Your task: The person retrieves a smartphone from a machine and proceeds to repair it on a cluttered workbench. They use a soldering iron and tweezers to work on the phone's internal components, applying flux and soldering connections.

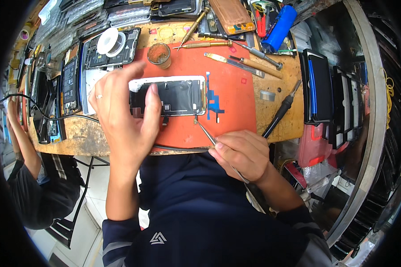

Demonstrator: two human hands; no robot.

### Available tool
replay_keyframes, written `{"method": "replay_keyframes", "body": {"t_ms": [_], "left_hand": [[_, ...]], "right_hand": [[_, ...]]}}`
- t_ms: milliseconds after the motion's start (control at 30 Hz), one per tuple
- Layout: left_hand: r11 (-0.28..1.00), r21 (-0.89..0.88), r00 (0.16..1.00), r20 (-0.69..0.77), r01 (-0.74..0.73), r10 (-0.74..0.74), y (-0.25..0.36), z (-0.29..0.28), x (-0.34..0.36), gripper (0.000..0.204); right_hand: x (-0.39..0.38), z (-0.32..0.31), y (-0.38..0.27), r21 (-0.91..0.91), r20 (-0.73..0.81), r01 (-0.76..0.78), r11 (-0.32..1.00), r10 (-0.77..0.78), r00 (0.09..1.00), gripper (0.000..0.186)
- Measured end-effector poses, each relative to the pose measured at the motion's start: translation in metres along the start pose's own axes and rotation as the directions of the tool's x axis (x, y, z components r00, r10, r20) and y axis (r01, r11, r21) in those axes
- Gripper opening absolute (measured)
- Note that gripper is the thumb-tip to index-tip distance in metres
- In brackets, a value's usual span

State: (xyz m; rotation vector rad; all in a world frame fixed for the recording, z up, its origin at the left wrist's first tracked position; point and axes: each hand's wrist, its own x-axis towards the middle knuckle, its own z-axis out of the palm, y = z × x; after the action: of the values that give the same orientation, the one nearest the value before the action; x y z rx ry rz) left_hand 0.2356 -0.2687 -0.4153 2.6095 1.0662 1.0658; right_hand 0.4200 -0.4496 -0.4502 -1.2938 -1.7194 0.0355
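Note:
A phone screen assembly [180, 95], dark-backed with a white edge, lies on the orange-red mat [236, 98]. My left hand [122, 104] is over its left end, thumb and fingers apart; whether it presses on the assembly I cannot tell. My right hand [243, 153] pinches metal tweezers [208, 134] near the mat's front edge. Their tip points at a small flex cable connector [195, 120] at the assembly's near right corner; contact there is too small to tell. Blue tape pieces [214, 104] stick to the mat just right of the assembly.
Behind the assembly stand a small glass cup [159, 55] and screwdrivers [205, 44]. A solder spool [111, 42] rests on an opened phone at the left. A black-handled tool [283, 111] lies right of the mat. A black cable [53, 118] crosses the left side. Another person's arm [24, 133] shows far left.

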Motion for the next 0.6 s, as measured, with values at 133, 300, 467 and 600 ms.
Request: {"method": "replay_keyframes", "body": {"t_ms": [133, 300, 467, 600], "left_hand": [[1.000, -0.004, 0.999, 0.048, -0.007, 0.007, 0.005, -0.011, -0.023, 0.024], [1.000, 0.000, 1.000, 0.012, 0.026, -0.026, -0.003, -0.012, -0.043, 0.017], [0.998, 0.016, 0.996, -0.066, 0.059, -0.058, -0.012, -0.009, -0.051, 0.016], [0.998, -0.021, 0.996, -0.074, 0.057, -0.058, -0.015, -0.008, -0.053, 0.015]], "right_hand": [[-0.001, 0.002, 0.002, -0.049, 0.014, 0.054, 0.997, -0.053, 0.998, 0.037], [0.001, 0.005, 0.004, -0.163, 0.046, 0.134, 0.977, -0.128, 0.991, 0.031], [0.002, 0.007, 0.003, -0.230, 0.041, 0.192, 0.954, -0.188, 0.981, 0.025], [0.000, 0.004, 0.002, -0.232, 0.076, 0.208, 0.950, -0.195, 0.978, 0.025]]}}
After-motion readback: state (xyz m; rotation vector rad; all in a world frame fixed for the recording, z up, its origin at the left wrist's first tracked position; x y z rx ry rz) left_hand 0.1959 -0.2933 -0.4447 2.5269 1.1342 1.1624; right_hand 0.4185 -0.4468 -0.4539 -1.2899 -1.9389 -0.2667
